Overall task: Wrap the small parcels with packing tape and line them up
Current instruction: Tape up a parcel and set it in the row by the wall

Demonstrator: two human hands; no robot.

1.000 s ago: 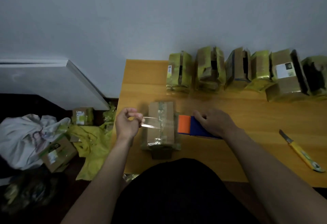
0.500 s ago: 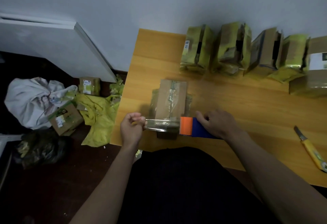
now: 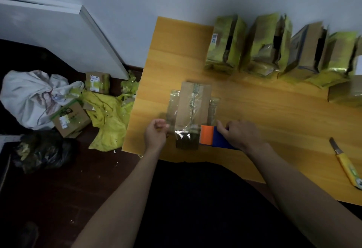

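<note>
Item in hand: cardboard parcel (image 3: 194, 106), centre of frame on the wooden table (image 3: 274, 122), part taped. Left hand (image 3: 155, 134) pinches the free end of clear tape (image 3: 182, 131); right hand (image 3: 238, 134) grips the orange-and-blue dispenser (image 3: 210, 136) at the parcel's near end.
Done: row of parcels (image 3: 274, 45), upper right, apparently wrapped, though blurred.
Left: finishing this wrap; more boxes (image 3: 70, 118) on the floor, left of frame.
Idle: yellow knife (image 3: 347, 167), right edge.
</note>
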